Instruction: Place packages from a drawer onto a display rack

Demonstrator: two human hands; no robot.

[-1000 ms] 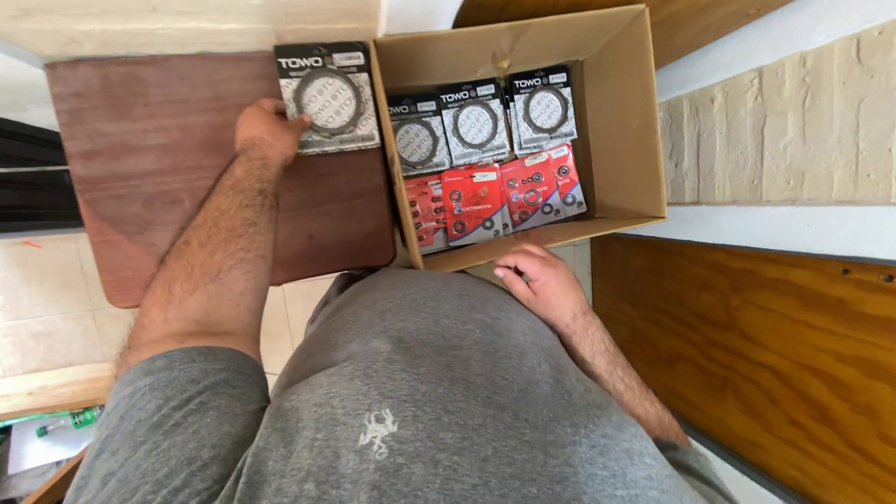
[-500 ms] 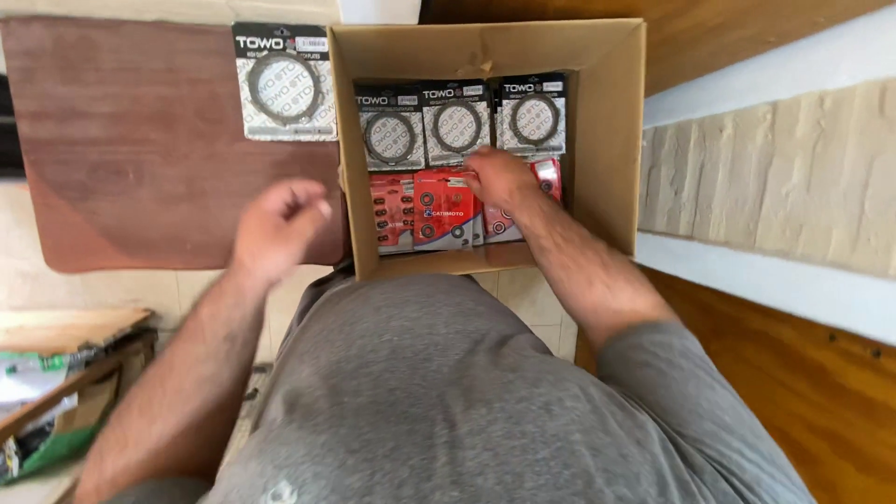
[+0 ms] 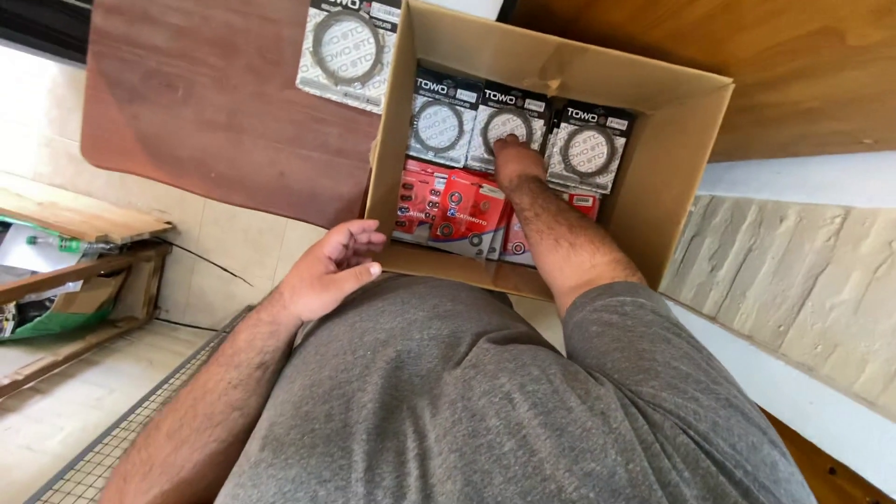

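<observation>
The right hand (image 3: 516,161) has moved from the red packs to the middle ring-gasket pack (image 3: 505,124) in the cardboard box (image 3: 686,159); fingers touching, grip unclear (left hand (image 3: 327,271), loosely open, now steadies the box's near edge).

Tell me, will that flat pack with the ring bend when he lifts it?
Probably not much: the middle ring pack under the right hand looks like flat card around a ring, standing upright in the cardboard box. Its glossy front may be a bit slippery.

Grey short-sleeved T-shirt, probably cotton; bare, hairy forearms and no rings or watch visible.
</observation>
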